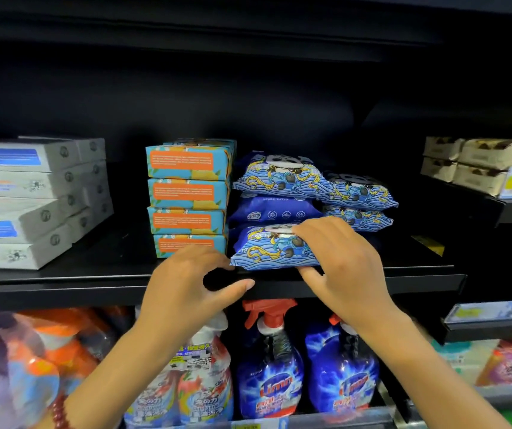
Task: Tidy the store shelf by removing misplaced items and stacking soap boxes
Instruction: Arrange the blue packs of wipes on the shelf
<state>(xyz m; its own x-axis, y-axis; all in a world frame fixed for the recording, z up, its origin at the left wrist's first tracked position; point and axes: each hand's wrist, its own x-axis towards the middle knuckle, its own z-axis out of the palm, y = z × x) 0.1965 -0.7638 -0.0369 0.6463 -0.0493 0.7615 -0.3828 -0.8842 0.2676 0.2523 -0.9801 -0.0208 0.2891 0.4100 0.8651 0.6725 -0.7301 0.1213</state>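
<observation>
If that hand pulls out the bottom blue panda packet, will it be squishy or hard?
Probably squishy: the bottom blue panda packet looks puffy, with crimped soft edges, unlike the stiff orange-and-blue soap boxes beside it. Its wrapper looks glossy, so maybe slippery. The right hand grips it, and the packets on top may slide.

Bare shelf [118, 267] between grey boxes [31, 199] and blue-orange boxes [188, 196] — passable.

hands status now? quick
Left hand: open, fingers curled, holding nothing, just left of the bottom blue pack.
Right hand: closed on that pack, fingers on top, thumb underneath.
</observation>
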